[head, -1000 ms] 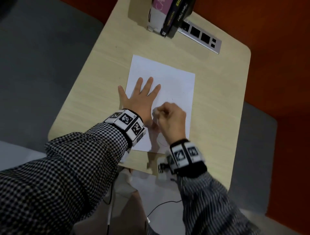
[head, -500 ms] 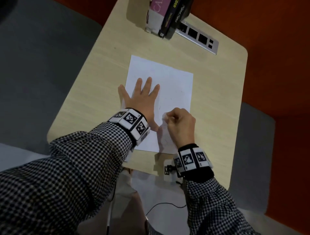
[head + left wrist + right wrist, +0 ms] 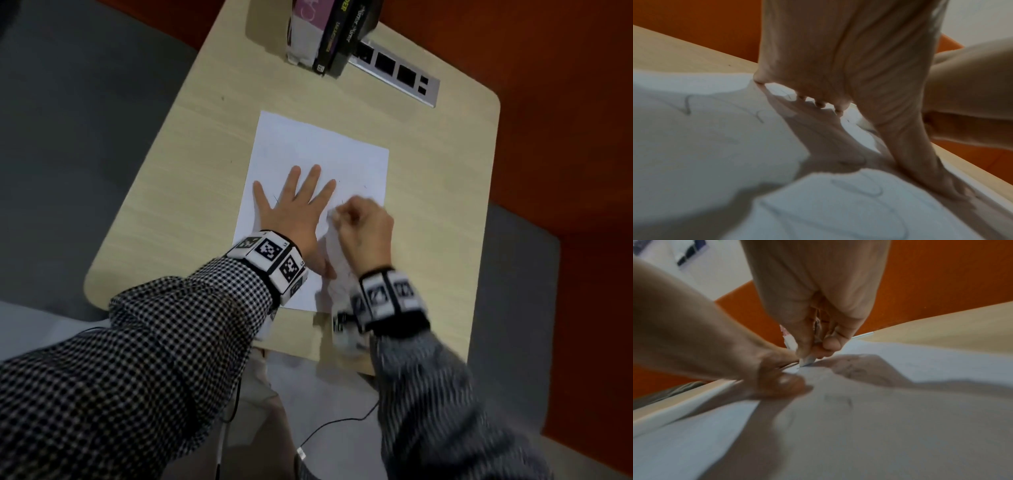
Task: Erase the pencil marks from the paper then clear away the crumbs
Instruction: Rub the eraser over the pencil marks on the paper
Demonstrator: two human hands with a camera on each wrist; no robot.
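A white sheet of paper [image 3: 308, 150] lies on the light wooden table [image 3: 191, 178]. My left hand [image 3: 298, 209] lies flat on its left half, fingers spread and straight, pressing it down. Just to the right, my right hand [image 3: 363, 233] is curled into a fist and pinches a small white eraser [image 3: 806, 361] whose tip touches the paper [image 3: 920, 356]. Faint pencil marks [image 3: 687, 105] show on the sheet [image 3: 694, 146] in the left wrist view, more pencil marks [image 3: 849, 400] in the right wrist view. The right arm is blurred with motion.
Several books [image 3: 329, 31] stand at the table's far edge beside a grey socket strip [image 3: 400, 72]. A grey seat [image 3: 68, 120] lies left of the table, an orange wall [image 3: 565, 102] to the right. A thin black cable [image 3: 329, 428] hangs below the near edge.
My right hand with the eraser has rubbed back and forth, toward me and then away over the paper's right half. The left hand has stayed pressed on the sheet.
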